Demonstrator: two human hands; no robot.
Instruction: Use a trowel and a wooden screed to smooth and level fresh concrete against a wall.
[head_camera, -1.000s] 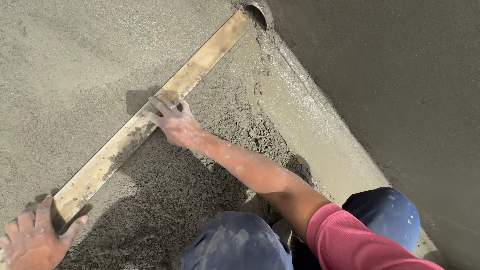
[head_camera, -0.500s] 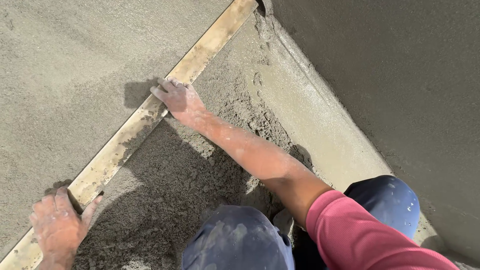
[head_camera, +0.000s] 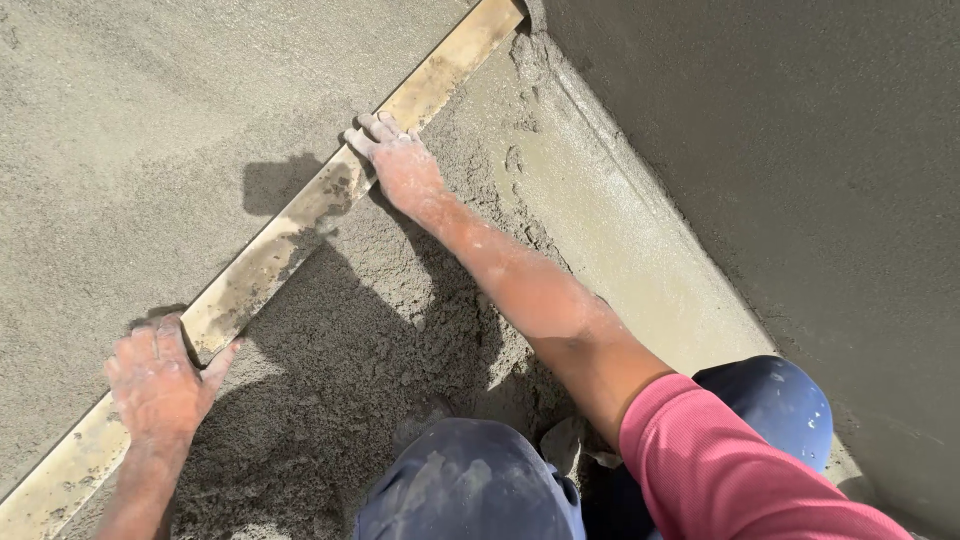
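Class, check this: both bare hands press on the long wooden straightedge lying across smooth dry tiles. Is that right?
Not quite. The head view shows the left hand and right hand on the long wooden straightedge, but it lies across wet grey mortar, not tiles.

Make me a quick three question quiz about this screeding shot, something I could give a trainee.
1. True or false: both hands rest on the long straightedge.
2. Which surface looks smoother? A: the mortar beyond the straightedge. B: the loose mortar near the knees.
3. Fill in: the far end of the straightedge reaches the smooth strip at the foot of the ____.

Key
1. True: the left hand grips it low, the right hand presses further up.
2. A
3. wall
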